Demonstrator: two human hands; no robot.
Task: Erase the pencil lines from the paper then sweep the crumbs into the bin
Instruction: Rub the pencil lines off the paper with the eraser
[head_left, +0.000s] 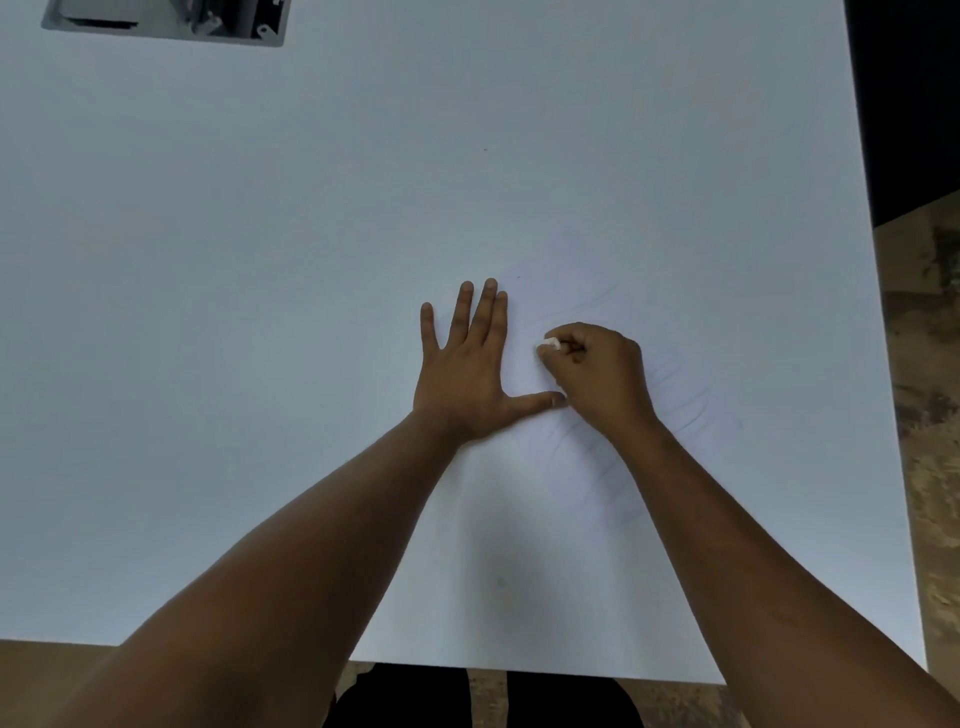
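Pinching a small white eraser (551, 343) in curled fingers, the right hand (597, 374) rests on the paper (597, 270), a pale sheet lying skewed on the white bench (260, 260), its long axis running from near-left to far-right. Faint pencil lines (680, 405) show on the paper to the right of that hand and nearer the person below its wrist, so the next strokes would likely have to travel back toward the near-right. The left hand (467, 374) lies flat with fingers spread wide, pressing the paper's left edge, just beside the right hand, thumb reaching toward it. No bin is recognisable; a grey recessed fitting (166, 21) sits far left of the paper. No readable writing or brand shows
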